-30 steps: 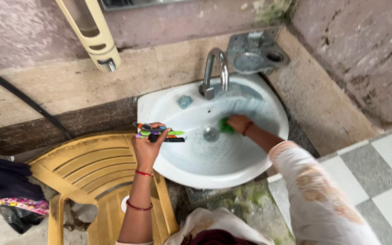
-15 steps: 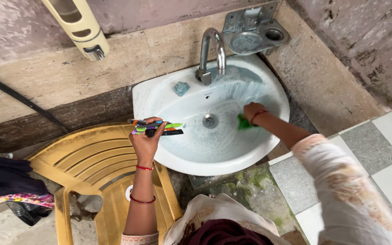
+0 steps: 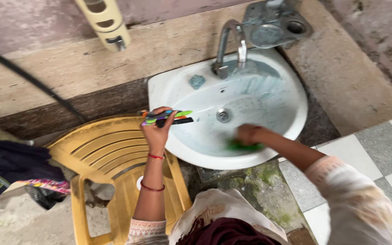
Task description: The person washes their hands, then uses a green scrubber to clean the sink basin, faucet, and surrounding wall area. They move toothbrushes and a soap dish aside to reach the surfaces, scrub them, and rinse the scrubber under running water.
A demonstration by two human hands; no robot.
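A white corner washbasin (image 3: 291, 97) with a metal tap (image 3: 230, 43) and a round drain (image 3: 223, 115) fills the middle of the head view. My right hand (image 3: 249, 134) presses a green scrub pad (image 3: 241, 146) against the basin's near inner wall. My left hand (image 3: 158, 128) hovers over the basin's left rim, holding a bundle of colourful toothbrushes (image 3: 169, 117) that points right. A small blue piece of soap (image 3: 197, 81) lies on the basin's back left ledge.
A yellow plastic chair (image 3: 110, 159) stands left of the basin. Dark clothes (image 3: 14, 165) lie at far left. A metal soap holder (image 3: 273, 25) sits in the wall corner, a cream wall dispenser (image 3: 107, 22) above left. Checkered floor tiles (image 3: 386, 149) lie right.
My right hand has swept the green pad from the basin's right side, past the drain, down to the near wall. My left hand keeps the toothbrushes still. The view has shifted.
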